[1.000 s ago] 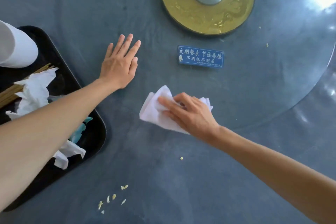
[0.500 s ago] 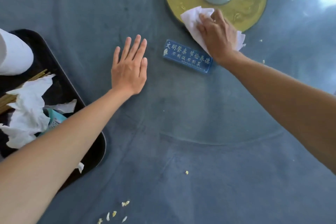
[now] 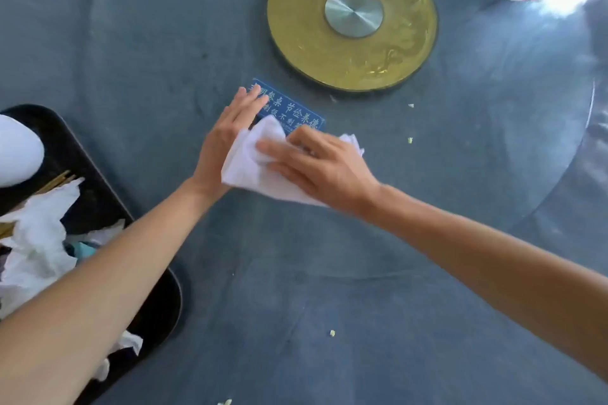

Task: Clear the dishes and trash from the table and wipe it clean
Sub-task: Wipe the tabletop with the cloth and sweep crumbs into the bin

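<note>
My right hand [image 3: 324, 171] presses a white cloth [image 3: 253, 168] flat on the grey worktop [image 3: 296, 273], fingers nearly straight, over the blue sign [image 3: 292, 108]. My left hand [image 3: 230, 131] lies open beside it, fingertips on the sign. The black tray [image 3: 98, 194] of trash sits at my left.

glossy glass turntable [image 3: 493, 82], brushed metal hub [image 3: 353, 12], soft white cloth [image 3: 260, 171], black plastic tray [image 3: 85, 174]
</note>
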The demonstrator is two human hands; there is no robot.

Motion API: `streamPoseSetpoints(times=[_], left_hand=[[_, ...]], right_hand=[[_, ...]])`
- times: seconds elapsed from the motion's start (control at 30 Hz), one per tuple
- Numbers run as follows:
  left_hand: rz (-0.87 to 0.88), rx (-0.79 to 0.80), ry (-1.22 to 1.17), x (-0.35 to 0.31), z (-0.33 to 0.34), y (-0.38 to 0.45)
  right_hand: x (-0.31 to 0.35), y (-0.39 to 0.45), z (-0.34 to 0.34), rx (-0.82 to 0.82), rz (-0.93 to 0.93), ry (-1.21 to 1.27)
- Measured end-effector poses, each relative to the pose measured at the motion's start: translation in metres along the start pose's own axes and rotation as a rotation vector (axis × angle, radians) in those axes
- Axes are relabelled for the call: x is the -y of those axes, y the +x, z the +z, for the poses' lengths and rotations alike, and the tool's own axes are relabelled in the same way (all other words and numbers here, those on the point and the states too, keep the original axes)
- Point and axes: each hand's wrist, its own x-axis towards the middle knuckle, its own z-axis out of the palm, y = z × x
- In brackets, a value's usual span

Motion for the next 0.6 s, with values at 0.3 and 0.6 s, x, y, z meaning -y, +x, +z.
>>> streamPoseSetpoints(times=[0.3, 0.6], left_hand=[[-0.028, -0.053, 0.238, -0.032, 0.056, -0.012], [0.063, -0.012, 0.337, -0.001, 0.04, 0.004]], right_hand=[[-0.245, 0.071, -0.065, 0.108, 0.505, -0.347], [-0.102, -0.024, -0.008, 0.261, 0.296, -0.288]])
